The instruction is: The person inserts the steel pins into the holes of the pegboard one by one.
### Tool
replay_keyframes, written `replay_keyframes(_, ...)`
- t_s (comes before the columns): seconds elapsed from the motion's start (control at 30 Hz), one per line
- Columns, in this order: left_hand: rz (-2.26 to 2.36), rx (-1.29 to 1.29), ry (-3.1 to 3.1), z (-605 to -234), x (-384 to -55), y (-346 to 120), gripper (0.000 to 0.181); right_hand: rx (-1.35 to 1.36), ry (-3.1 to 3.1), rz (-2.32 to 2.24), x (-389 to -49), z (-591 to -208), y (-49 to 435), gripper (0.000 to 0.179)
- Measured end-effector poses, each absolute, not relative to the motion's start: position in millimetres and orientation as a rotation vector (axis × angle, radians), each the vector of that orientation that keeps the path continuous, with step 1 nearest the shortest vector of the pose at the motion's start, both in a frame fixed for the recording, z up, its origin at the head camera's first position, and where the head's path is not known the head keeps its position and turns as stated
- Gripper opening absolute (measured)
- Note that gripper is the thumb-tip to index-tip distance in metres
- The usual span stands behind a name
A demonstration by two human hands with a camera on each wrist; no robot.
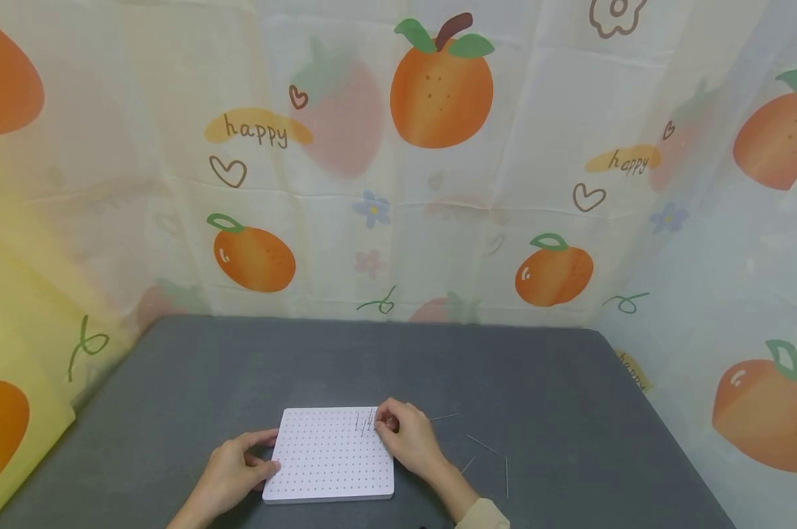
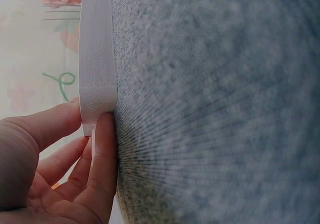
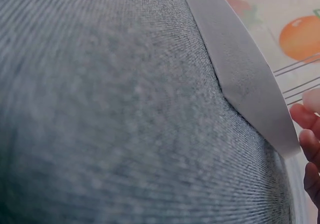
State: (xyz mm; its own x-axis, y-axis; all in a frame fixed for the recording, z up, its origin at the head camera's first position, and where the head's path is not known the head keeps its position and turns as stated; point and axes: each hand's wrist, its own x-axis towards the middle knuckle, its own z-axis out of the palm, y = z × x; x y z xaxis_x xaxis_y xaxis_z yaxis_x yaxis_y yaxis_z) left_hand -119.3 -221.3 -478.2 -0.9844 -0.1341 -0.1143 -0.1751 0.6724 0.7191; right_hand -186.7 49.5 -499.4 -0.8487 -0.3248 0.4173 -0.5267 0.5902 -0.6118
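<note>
A white board [image 1: 325, 463] with rows of small holes lies flat on the dark table. My left hand [image 1: 229, 470] grips its left edge; in the left wrist view the thumb presses the top rim while fingers [image 2: 104, 154] lie along the side wall. Over the far right corner, my right hand [image 1: 411, 441] pinches a thin metal pin between thumb and forefinger, the fingertips hiding much of it. Several similar metal pins [image 1: 356, 421] stand upright in holes just left of those fingertips. They also show in the right wrist view as thin grey rods [image 3: 300, 86] rising from the board.
Right of the board, loose metal pins [image 1: 507, 477] lie scattered on the grey table [image 1: 557, 411], one of them [image 1: 445, 416] just beyond the right hand. A fruit-printed curtain [image 1: 438, 242] hangs behind the table and along both sides.
</note>
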Motion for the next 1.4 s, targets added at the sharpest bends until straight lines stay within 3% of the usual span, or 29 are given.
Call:
replay_keyframes(0.53,1.237,-0.281,2.806,-479,-119,-221,0.054,0.775,-2.611,1.097,-189,-497,62,0.011)
replay_keyframes(1.4,1.266,-0.277,2.808,-478,-117,-221,0.052,0.737,-2.607,1.026,-211,-489,127,0.014)
